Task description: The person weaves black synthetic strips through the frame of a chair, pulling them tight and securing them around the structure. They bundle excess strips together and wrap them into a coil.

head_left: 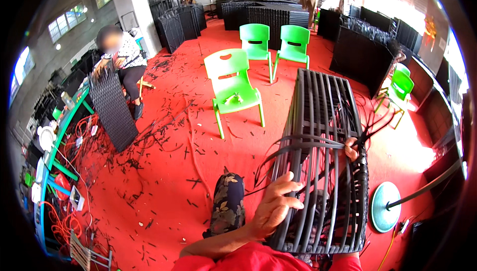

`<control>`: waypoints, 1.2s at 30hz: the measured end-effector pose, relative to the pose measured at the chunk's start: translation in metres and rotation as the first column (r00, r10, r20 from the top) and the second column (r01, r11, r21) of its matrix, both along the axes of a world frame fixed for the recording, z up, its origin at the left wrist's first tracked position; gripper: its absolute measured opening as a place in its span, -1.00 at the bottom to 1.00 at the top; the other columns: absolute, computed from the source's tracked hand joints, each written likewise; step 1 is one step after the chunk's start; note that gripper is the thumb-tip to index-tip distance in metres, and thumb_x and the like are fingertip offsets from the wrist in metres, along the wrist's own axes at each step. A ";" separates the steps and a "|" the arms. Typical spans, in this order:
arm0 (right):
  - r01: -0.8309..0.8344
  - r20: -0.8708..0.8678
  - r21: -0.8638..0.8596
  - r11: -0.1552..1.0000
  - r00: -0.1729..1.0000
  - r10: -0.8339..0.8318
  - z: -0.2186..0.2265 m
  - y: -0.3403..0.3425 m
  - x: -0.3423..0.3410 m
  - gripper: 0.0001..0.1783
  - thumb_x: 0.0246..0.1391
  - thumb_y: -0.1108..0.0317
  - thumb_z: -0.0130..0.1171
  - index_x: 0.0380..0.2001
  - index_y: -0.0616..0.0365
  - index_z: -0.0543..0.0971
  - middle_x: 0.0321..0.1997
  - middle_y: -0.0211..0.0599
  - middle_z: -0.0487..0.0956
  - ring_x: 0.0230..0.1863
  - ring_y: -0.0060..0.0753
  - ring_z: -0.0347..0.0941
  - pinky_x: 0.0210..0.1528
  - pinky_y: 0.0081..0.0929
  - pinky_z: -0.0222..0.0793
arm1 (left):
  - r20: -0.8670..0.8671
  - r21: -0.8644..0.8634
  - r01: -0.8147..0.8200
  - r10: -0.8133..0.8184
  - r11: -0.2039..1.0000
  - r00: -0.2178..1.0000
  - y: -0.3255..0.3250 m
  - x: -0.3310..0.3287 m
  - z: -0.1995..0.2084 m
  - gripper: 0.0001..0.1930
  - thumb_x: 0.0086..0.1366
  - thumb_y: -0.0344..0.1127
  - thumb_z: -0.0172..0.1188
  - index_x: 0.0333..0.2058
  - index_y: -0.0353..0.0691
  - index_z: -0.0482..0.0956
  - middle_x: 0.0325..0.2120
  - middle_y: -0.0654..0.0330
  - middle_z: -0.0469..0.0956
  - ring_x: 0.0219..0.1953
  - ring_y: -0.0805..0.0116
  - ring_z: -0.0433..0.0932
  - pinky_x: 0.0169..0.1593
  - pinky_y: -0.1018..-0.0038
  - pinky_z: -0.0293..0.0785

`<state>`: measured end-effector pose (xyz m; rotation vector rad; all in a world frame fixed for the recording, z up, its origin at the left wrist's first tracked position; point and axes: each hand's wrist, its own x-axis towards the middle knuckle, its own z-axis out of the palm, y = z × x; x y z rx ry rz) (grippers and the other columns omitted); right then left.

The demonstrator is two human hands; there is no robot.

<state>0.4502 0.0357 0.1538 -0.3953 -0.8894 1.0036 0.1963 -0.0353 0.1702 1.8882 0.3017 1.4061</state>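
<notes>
A tall black woven-strip frame (318, 206), with long parallel bars and strips, leans against my lap. Along its left side my left hand (275, 204) is closed with bent fingers, and a thin dark strip runs out past it to the left; the thumb is mostly hidden. My right hand (352, 149) shows only in part at the frame's right side, its fingers curled around flat black strips (310, 143). Those strips cross the frame and hang loose on the left. More loose strip ends (376, 131) fan out beyond the right hand.
Green chairs (237, 89) stand ahead, one with small items on its seat. Strip scraps litter the red floor (164, 191). At left, a seated person (124, 59) handles a black woven panel (113, 114) by a cluttered table. A round pedestal base (386, 206) stands right.
</notes>
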 end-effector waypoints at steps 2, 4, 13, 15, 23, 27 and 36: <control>0.039 0.018 -0.026 0.999 0.999 -0.038 -0.001 0.000 0.000 -0.88 0.01 0.41 0.06 -0.37 0.16 0.39 -0.61 -0.29 0.41 -0.57 -0.33 0.39 -0.47 -0.41 0.39 | -0.016 0.024 0.010 -0.009 1.000 1.000 0.003 -0.003 -0.001 -0.63 0.35 -0.22 -0.27 -0.27 -0.26 0.54 0.05 0.01 0.30 0.26 0.12 -0.01 0.26 0.21 -0.11; 0.063 0.036 -0.046 0.997 0.997 -0.061 -0.003 -0.001 0.002 -0.88 0.01 0.41 0.06 -0.37 0.16 0.39 -0.61 -0.29 0.41 -0.57 -0.33 0.39 -0.47 -0.41 0.39 | -0.026 0.057 0.036 -0.035 0.998 0.999 0.008 -0.005 -0.003 -0.66 0.34 -0.24 -0.24 -0.24 -0.24 0.54 0.06 0.02 0.29 0.27 0.11 -0.02 0.25 0.20 -0.11; 0.180 0.081 -0.100 0.978 0.982 -0.173 -0.004 -0.006 0.005 -0.88 0.01 0.40 0.07 -0.36 0.16 0.39 -0.61 -0.29 0.41 -0.56 -0.34 0.39 -0.46 -0.41 0.39 | 0.007 0.130 0.091 -0.093 0.987 0.996 0.016 -0.007 -0.008 -0.67 0.32 -0.16 -0.13 -0.20 -0.27 0.52 0.07 0.01 0.28 0.25 -0.03 0.01 0.24 0.17 -0.05; 0.194 0.084 -0.108 0.975 0.979 -0.185 -0.003 -0.007 0.005 -0.88 0.01 0.40 0.07 -0.36 0.16 0.39 -0.61 -0.29 0.41 -0.56 -0.34 0.39 -0.46 -0.41 0.39 | 0.016 0.143 0.091 -0.094 0.985 0.995 0.016 -0.008 -0.008 -0.66 0.32 -0.15 -0.13 -0.20 -0.27 0.52 0.07 0.00 0.28 0.24 -0.04 0.03 0.23 0.16 -0.04; 0.228 0.078 -0.125 0.966 0.973 -0.219 -0.003 -0.018 0.006 -0.87 0.00 0.40 0.08 -0.36 0.16 0.39 -0.60 -0.29 0.42 -0.55 -0.35 0.39 -0.45 -0.42 0.39 | -0.001 0.149 0.073 -0.073 0.986 0.997 0.018 -0.009 -0.005 -0.59 0.34 -0.09 -0.17 -0.21 -0.28 0.55 0.04 -0.01 0.32 0.23 -0.01 0.05 0.22 0.19 0.01; 0.236 0.069 -0.121 0.964 0.971 -0.229 -0.002 -0.021 0.006 -0.87 0.00 0.40 0.08 -0.36 0.16 0.39 -0.60 -0.29 0.42 -0.55 -0.35 0.39 -0.45 -0.42 0.39 | -0.014 0.142 0.075 -0.073 0.987 0.997 0.018 -0.009 -0.004 -0.57 0.35 -0.07 -0.21 -0.21 -0.27 0.56 0.03 0.00 0.33 0.23 0.02 0.05 0.24 0.20 -0.02; 0.224 0.043 -0.113 0.968 0.974 -0.221 -0.003 -0.026 0.010 -0.87 0.00 0.39 0.08 -0.36 0.16 0.39 -0.59 -0.29 0.42 -0.54 -0.36 0.39 -0.44 -0.42 0.39 | -0.061 0.164 0.029 -0.019 0.986 0.998 0.015 -0.008 -0.003 -0.55 0.36 -0.09 -0.29 -0.23 -0.26 0.55 0.03 -0.01 0.32 0.22 0.04 0.05 0.22 0.21 -0.03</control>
